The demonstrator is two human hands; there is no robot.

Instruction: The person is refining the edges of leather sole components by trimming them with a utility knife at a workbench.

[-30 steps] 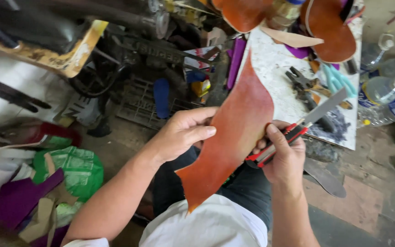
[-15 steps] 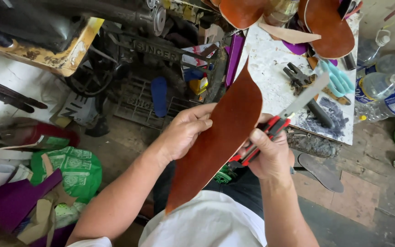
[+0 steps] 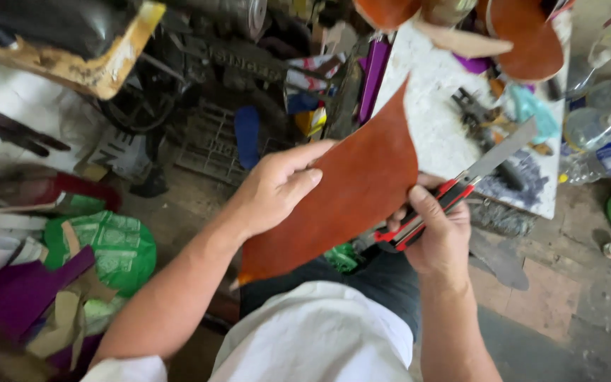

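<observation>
Two hands work the leather [image 3: 348, 191]: left hand [image 3: 274, 187] gripping its edge, right hand [image 3: 436, 233] clasping a knife [image 3: 454, 191]; trimming, likely needing a steady blade.

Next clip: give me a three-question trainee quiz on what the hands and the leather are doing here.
1. True or false: the left hand rests on the brown leather sheet.
2. What does the right hand grip?
A. a hammer
B. a red-and-black utility knife
C. a brush
3. Fill in: the knife blade points toward the white ____.

Key
1. True; the fingers lie flat on its face.
2. B, the red-and-black utility knife.
3. Worktable, which is cluttered with tools and leather pieces.
</observation>
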